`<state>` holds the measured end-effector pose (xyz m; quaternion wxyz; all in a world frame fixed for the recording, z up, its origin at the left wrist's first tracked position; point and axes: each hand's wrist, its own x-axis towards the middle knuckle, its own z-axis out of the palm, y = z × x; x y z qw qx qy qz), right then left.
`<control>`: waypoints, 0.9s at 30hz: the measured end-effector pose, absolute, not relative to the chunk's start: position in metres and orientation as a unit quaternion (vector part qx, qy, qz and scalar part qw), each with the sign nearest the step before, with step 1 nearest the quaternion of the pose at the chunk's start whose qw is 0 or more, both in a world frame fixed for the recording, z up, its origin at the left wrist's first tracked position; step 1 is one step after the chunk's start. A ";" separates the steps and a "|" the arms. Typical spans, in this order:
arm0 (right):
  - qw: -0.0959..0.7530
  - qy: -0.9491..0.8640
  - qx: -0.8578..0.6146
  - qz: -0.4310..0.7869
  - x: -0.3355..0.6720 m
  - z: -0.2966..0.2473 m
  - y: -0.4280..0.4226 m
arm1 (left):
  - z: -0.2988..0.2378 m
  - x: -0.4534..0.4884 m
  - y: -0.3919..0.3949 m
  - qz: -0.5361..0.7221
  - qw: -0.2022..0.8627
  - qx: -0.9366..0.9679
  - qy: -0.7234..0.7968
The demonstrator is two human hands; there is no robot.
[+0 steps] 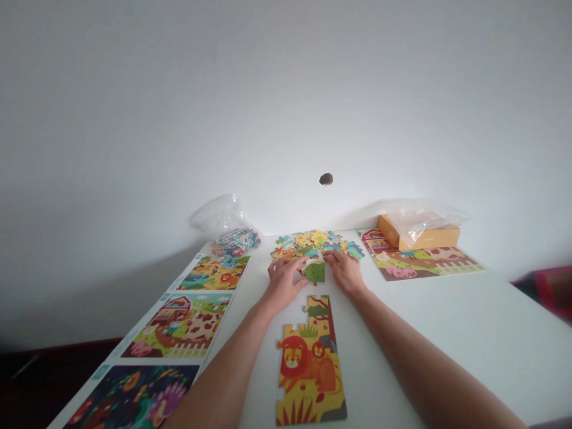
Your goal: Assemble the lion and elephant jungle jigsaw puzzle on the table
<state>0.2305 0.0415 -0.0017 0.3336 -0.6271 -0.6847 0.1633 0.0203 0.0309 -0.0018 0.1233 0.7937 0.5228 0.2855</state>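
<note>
Your left hand and right hand flank a green jigsaw piece; whether either grips it is unclear. Nearer you lies a joined lion puzzle section; beyond your hands, a pile of loose pieces. Three picture panels line your left, and an orange box rests on a farm picture at far right.

The puzzle piece is mostly green — the lion section yellow, orange, red.
</note>
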 end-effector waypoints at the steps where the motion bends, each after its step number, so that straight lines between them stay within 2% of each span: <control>1: 0.337 -0.684 -0.626 0.166 0.231 -0.002 0.042 | -0.002 0.020 0.031 0.285 0.124 0.793 0.524; 9: 0.436 -0.671 -0.558 0.220 0.232 -0.003 0.040 | -0.001 0.019 0.030 0.296 0.117 0.797 0.513; 20: 0.451 -0.637 -0.505 0.370 0.233 -0.009 0.044 | 0.004 0.011 0.025 0.248 0.127 0.846 0.454; 27: 0.403 -0.674 -0.507 0.355 0.233 -0.012 0.044 | 0.007 0.010 0.026 0.215 0.129 0.857 0.450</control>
